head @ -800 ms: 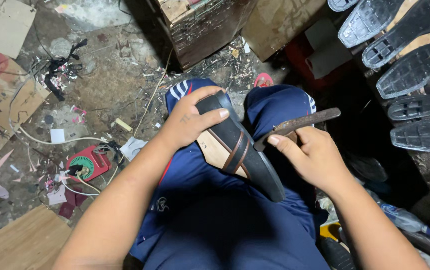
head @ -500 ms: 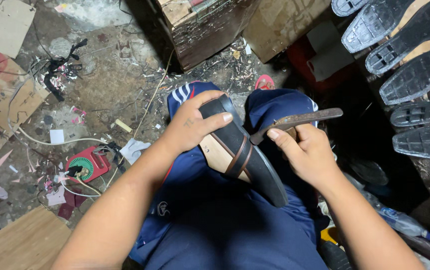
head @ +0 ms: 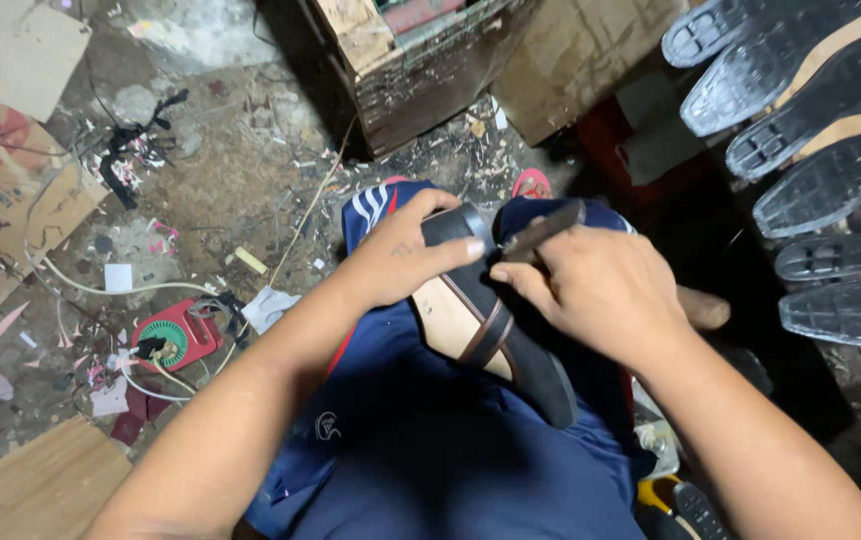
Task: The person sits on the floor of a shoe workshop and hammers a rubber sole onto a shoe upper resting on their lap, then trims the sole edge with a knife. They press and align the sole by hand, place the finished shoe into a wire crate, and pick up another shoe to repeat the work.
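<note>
A black-soled sandal [head: 496, 330] with a tan insole and a dark brown strap lies across my lap on blue shorts. My left hand [head: 401, 262] grips its upper end, thumb pressed along the sole's edge. My right hand [head: 591, 290] holds a thin dark metal tool [head: 541, 230] pinched between thumb and fingers, its tip close to the sandal's top edge beside my left thumb. The back of my right hand covers part of the sandal's side.
Several black shoe soles [head: 811, 150] are lined up at the right. A worn wooden box [head: 401, 60] stands ahead. The littered floor on the left holds a red round device [head: 173, 338] with white cord, cardboard [head: 11, 200] and scraps.
My right hand has moved up and left, bringing the tool from out at the right to the sandal's top edge near my left thumb. The left hand keeps its grip.
</note>
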